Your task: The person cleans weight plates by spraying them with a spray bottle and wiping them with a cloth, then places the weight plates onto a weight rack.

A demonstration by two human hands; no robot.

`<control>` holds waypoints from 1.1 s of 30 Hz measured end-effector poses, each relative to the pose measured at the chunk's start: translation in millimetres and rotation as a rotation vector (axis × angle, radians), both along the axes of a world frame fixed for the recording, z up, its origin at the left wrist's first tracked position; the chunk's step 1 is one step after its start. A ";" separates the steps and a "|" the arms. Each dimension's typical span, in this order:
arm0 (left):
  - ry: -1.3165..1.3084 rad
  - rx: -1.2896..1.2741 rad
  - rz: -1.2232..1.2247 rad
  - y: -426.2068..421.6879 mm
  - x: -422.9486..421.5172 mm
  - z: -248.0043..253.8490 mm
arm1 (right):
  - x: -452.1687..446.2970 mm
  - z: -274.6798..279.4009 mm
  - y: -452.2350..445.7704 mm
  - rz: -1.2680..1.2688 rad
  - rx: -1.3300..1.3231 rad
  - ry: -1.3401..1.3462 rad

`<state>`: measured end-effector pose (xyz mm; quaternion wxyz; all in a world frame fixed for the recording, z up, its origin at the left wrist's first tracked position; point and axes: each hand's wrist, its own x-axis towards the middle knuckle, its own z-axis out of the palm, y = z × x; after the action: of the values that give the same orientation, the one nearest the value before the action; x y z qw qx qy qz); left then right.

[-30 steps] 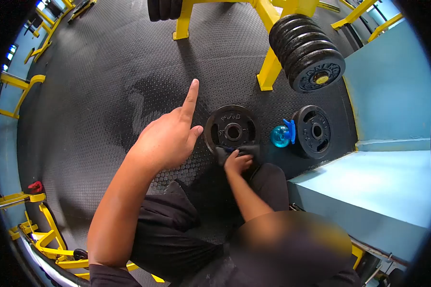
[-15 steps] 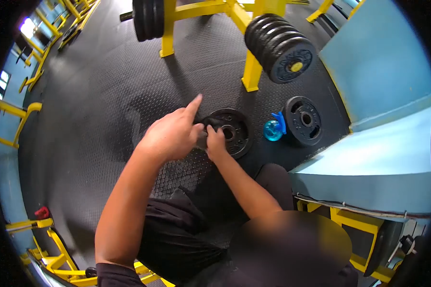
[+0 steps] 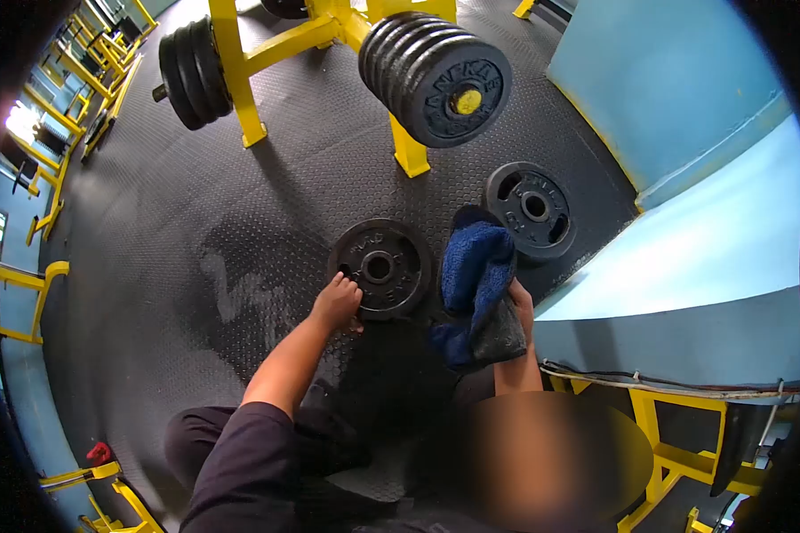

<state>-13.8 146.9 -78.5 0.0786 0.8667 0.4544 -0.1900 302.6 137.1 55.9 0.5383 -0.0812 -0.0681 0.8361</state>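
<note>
A black weight plate (image 3: 398,291) lies on the dark rubber floor in front of me. My left hand (image 3: 336,304) is closed on its near left rim, with fingertips at the slot. To the right, my right hand (image 3: 523,313) grips a blue and grey cloth (image 3: 476,266), which hangs bunched and hides most of the fingers. Beyond the cloth, a second weight plate (image 3: 535,206) rests on the floor near the wall. The blue bottle seen before is out of sight.
A yellow rack (image 3: 410,151) stands ahead, carrying black plates (image 3: 462,98) on the right and more plates (image 3: 194,75) on the left. A blue wall (image 3: 676,98) bounds the right side. A wet-looking patch (image 3: 240,289) marks the floor at left.
My hands have moved apart: the left now grips the plate, while the right has swung rightward holding the cloth. The near plate appears lower and further left as the view shifted.
</note>
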 end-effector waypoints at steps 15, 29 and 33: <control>-0.097 0.294 -0.072 -58.9 34.5 -51.0 | 0.8 1.7 4.4 -0.110 -0.122 -0.149; -0.347 -0.127 0.421 -137.9 83.0 103.9 | 7.5 14.7 2.5 0.002 -0.131 -0.167; -0.528 -0.230 0.717 -110.3 72.9 132.3 | 2.5 5.2 1.2 0.091 -0.066 -0.255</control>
<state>59.1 36.6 53.8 0.3481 0.6590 0.6661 0.0272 305.1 138.2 61.1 0.4838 -0.2014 -0.1119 0.8443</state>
